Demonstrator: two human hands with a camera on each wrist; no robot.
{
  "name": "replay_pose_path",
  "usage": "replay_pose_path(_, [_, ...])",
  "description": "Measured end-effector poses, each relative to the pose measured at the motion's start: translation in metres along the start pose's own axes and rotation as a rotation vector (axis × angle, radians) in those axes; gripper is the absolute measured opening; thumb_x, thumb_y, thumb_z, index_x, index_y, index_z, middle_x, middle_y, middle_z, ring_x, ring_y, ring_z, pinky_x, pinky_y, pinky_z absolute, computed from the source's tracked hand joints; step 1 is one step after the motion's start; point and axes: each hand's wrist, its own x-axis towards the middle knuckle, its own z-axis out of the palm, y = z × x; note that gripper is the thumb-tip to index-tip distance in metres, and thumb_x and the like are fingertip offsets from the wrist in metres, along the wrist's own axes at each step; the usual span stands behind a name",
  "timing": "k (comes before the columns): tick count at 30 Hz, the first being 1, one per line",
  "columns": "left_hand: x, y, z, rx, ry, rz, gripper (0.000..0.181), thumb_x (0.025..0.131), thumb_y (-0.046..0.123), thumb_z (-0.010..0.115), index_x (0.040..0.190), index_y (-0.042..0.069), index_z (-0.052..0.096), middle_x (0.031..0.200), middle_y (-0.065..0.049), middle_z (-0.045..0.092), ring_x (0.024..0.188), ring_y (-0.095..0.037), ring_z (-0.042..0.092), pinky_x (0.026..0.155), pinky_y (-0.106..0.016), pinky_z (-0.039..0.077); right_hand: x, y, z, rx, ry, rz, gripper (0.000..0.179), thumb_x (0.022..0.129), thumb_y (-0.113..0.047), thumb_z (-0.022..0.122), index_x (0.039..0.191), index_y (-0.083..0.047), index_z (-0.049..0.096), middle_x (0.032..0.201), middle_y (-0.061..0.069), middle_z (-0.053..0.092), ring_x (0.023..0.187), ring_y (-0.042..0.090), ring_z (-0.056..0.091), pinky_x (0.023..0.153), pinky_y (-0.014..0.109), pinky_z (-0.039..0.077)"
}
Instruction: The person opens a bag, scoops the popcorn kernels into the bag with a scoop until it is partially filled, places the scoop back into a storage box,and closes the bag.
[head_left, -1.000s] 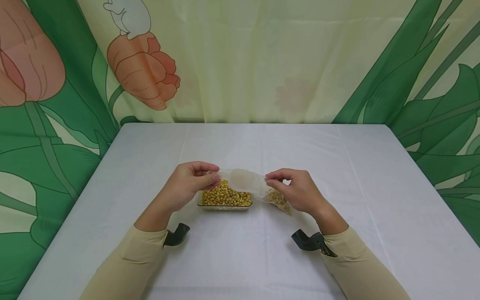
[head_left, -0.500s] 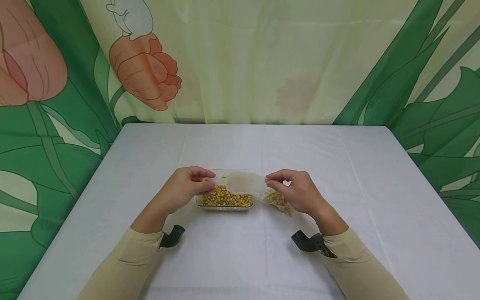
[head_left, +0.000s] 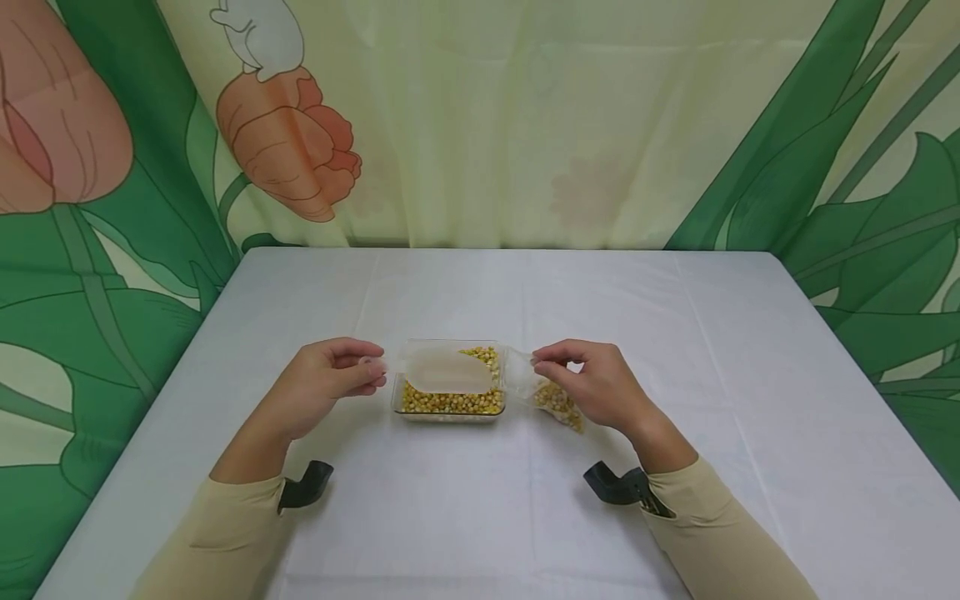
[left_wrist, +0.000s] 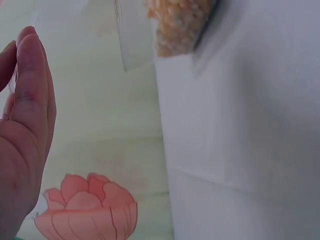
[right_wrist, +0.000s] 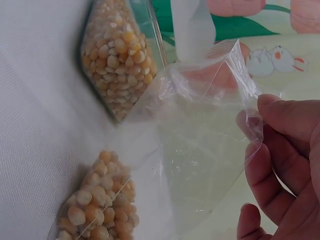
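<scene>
My left hand [head_left: 330, 387] pinches the handle end of a translucent whitish plastic scoop [head_left: 448, 372], whose oval bowl hangs over a rectangular clear container [head_left: 450, 417]. Yellow corn kernels [head_left: 450, 405] fill much of that container. To its right, my right hand [head_left: 588, 379] pinches the upper edge of a clear plastic bag [right_wrist: 200, 165] between thumb and fingers. More kernels [right_wrist: 102, 200] lie in the bag's lower end, near the table. In the left wrist view the left hand [left_wrist: 27, 120] shows at the edge, a bit of clear plastic between its fingers.
A white cloth covers the table [head_left: 480, 517]. Behind it hangs a curtain [head_left: 480, 125] printed with plants and a rabbit. Black curved mounts [head_left: 306, 485] sit at both wrists.
My left hand has moved left with the scoop, whose bowl went from beside the bag's mouth to over the container's middle. My right hand and the bag stay nearly still.
</scene>
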Motion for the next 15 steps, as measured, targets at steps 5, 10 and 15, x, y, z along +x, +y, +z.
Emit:
replay_pose_path(5, [-0.009,-0.003,-0.012,0.005,0.034,-0.009,0.041,0.099,0.01,0.065,0.131,-0.014,0.053,0.116,-0.025,0.066,0.093,-0.014,0.07,0.084,-0.027,0.057,0.0,0.0,-0.001,0.002,0.004,-0.003,0.012,0.094,-0.012,0.073,0.104,-0.008,0.078,0.099,0.0,0.074,0.088,0.017,0.062,0.069,0.032,0.047])
replay_pose_path(10, [-0.014,-0.005,-0.021,0.035,0.064,-0.029,0.044,0.099,0.013,0.065,0.133,-0.012,0.052,0.115,-0.022,0.067,0.094,-0.017,0.071,0.084,-0.025,0.057,0.0,0.001,-0.001,0.005,0.005,-0.003,0.012,0.093,-0.012,0.073,0.104,-0.008,0.078,0.098,0.0,0.074,0.087,0.017,0.062,0.069,0.033,0.047])
replay_pose_path(15, [-0.017,-0.006,-0.026,0.05,0.088,-0.029,0.045,0.099,0.015,0.066,0.134,-0.011,0.053,0.115,-0.02,0.068,0.093,-0.014,0.071,0.084,-0.025,0.057,0.0,0.001,-0.001,0.007,0.002,-0.007,0.013,0.094,-0.012,0.072,0.104,-0.008,0.078,0.097,0.0,0.074,0.086,0.017,0.062,0.069,0.032,0.047])
